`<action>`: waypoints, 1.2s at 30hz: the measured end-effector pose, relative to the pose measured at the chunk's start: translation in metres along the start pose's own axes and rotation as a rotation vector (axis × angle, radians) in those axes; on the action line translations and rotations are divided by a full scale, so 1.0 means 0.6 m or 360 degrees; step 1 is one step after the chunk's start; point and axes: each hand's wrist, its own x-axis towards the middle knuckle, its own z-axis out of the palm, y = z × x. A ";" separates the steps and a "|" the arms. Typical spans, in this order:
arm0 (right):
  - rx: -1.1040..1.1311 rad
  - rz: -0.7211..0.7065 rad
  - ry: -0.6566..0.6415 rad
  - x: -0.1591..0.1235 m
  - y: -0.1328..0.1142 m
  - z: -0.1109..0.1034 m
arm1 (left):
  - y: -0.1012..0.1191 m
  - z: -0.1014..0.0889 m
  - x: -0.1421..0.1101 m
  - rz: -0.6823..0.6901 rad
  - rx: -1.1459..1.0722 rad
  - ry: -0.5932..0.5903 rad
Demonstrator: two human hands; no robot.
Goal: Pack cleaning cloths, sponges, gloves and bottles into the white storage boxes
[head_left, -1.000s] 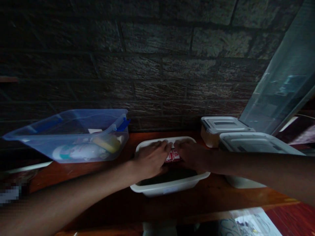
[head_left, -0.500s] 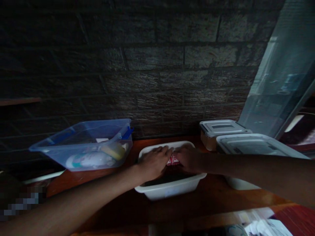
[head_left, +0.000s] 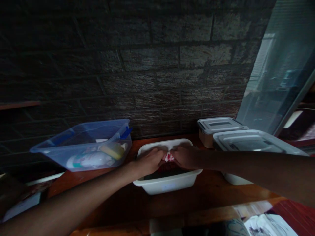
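Note:
Both hands are over a white plastic tub [head_left: 172, 183] on the wooden table. A small packet with red and white print [head_left: 169, 156] shows between them. My left hand [head_left: 151, 161] grips its left side with fingers curled in. From the other side my right hand [head_left: 185, 156] pinches the packet, its thumb close to the left one. Much of the packet is covered by the fingers. The inside of the tub is dark, with something reddish below the hands that I cannot make out.
A clear blue-tinted bin [head_left: 81, 149] on the left holds a white bottle and a yellow item. On the right stand a large lidded container [head_left: 256, 139] and a smaller lidded box [head_left: 206, 137]. A brick wall [head_left: 157, 82] rises behind the table.
My fingers, stretched more loosely over the packet before, are now curled in around it. More of the packet's white part shows between the hands. The view has shifted slightly.

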 end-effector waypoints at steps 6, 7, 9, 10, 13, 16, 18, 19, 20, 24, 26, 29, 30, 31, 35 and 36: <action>0.0061 0.0057 -0.0068 -0.001 -0.004 -0.001 | 0.002 0.002 -0.006 -0.0099 -0.0122 -0.0038; 0.0081 0.0089 -0.0101 -0.001 -0.005 -0.005 | 0.005 0.000 -0.006 -0.0123 -0.0141 -0.0043; 0.0111 0.0149 -0.0168 -0.001 -0.007 -0.014 | 0.012 -0.006 -0.004 -0.0155 -0.0173 -0.0055; 0.0126 0.0153 -0.0195 0.000 -0.008 -0.018 | 0.016 -0.010 -0.002 -0.0175 -0.0184 -0.0061; 0.0179 0.0146 -0.0247 0.001 -0.010 -0.026 | 0.026 -0.022 0.003 -0.0227 -0.0233 -0.0075; 0.0213 0.0216 -0.0305 0.002 -0.010 -0.030 | 0.029 -0.029 0.005 -0.0228 -0.0300 -0.0071; 0.0229 0.0244 -0.0324 0.003 -0.009 -0.030 | 0.028 -0.030 0.004 -0.0230 -0.0322 -0.0064; 0.0238 0.0247 -0.0312 0.003 -0.008 -0.029 | 0.027 -0.029 0.003 -0.0245 -0.0327 -0.0052; 0.0245 0.0244 -0.0296 0.003 -0.007 -0.029 | 0.026 -0.029 0.002 -0.0262 -0.0332 -0.0035; 0.0236 0.0240 -0.0242 0.003 -0.006 -0.026 | 0.026 -0.031 0.001 -0.0311 -0.0363 -0.0001; 0.0222 0.0250 -0.0241 0.001 -0.006 -0.026 | 0.026 -0.032 0.001 -0.0316 -0.0380 0.0016; 0.0209 0.0241 -0.0207 0.000 -0.007 -0.030 | 0.024 -0.034 0.001 -0.0326 -0.0402 0.0045; 0.0209 0.0237 -0.0202 0.000 -0.007 -0.033 | 0.023 -0.035 0.001 -0.0320 -0.0408 0.0048; 0.0213 0.0242 -0.0204 0.000 -0.007 -0.035 | 0.022 -0.036 0.001 -0.0309 -0.0410 0.0057; 0.0270 0.0287 -0.0182 0.002 -0.008 -0.048 | 0.022 -0.049 0.002 -0.0247 -0.0405 0.0169; 0.0296 0.0301 -0.0160 0.002 -0.008 -0.051 | 0.024 -0.055 0.001 -0.0233 -0.0420 0.0214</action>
